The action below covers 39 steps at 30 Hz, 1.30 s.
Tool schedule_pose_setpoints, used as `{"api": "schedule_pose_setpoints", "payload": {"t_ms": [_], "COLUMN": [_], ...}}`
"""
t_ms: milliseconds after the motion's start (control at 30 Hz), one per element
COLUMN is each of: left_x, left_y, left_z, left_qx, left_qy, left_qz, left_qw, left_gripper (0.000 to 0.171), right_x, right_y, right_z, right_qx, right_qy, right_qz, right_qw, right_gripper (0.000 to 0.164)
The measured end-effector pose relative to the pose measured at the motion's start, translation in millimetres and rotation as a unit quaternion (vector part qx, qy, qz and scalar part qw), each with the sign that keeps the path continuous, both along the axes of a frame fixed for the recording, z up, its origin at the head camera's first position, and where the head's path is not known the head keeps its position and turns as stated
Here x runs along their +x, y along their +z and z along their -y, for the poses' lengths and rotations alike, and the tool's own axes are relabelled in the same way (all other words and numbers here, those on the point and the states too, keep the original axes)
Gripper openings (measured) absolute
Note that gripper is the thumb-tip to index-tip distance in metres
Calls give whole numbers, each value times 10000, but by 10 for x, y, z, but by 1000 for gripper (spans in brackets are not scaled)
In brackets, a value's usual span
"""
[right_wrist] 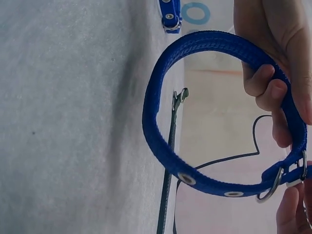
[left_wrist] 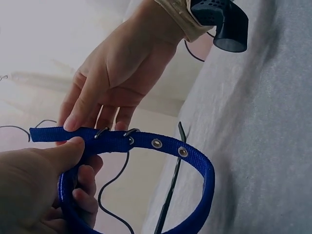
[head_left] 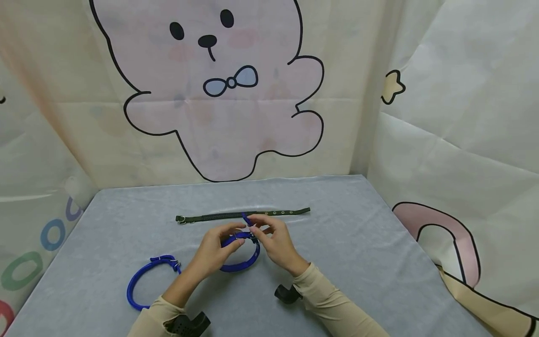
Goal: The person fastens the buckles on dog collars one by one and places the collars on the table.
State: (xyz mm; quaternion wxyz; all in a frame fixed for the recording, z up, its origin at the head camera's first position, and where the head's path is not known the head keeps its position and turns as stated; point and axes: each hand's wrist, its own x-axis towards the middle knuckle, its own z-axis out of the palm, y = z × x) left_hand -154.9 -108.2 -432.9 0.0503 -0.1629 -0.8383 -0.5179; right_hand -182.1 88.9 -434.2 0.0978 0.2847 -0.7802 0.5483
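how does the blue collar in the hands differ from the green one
The held blue collar is looped into a ring; the dark green collar lies nearly straight. The left hand and right hand hold the blue collar up, while the dark green collar rests on the table. Both have metal eyelets.

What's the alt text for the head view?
A person's left hand and right hand hold a looped blue collar over a gray table. A second blue collar lies to the left; a green strap lies outstretched beyond the hands.
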Motion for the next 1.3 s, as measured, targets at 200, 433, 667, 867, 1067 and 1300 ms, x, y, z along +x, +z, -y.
{"api": "schedule_pose_setpoints", "payload": {"t_ms": [200,433,667,867,1067,1300], "left_x": [-11,-1,-14,-28,-37,-44], "left_y": [-9,-4,-35,-42,-49,-66], "left_z": [8,5,6,5,14,23], "left_qx": [462,797,698,647,600,483], "left_qy": [324,501,524,620,643,667], "left_qz": [271,436,115,21,-57,-69], "left_qw": [9980,9946,9961,9960,9961,9966], "left_gripper": [26,25,22,22,21,21], "right_x": [10,16,37,29,27,9], "right_y": [-8,-22,-18,-19,-25,-47], "right_z": [22,47,37,40,36,42], "right_qx": [-56,15,245,300,403,746], "right_qy": [-156,-293,-162,-16,23,-132], "right_qz": [-57,-307,-345,-358,-416,-599], "right_qw": [9998,9991,9990,9989,9983,9953], "right_gripper": [28,15,19,21,20,19]}}
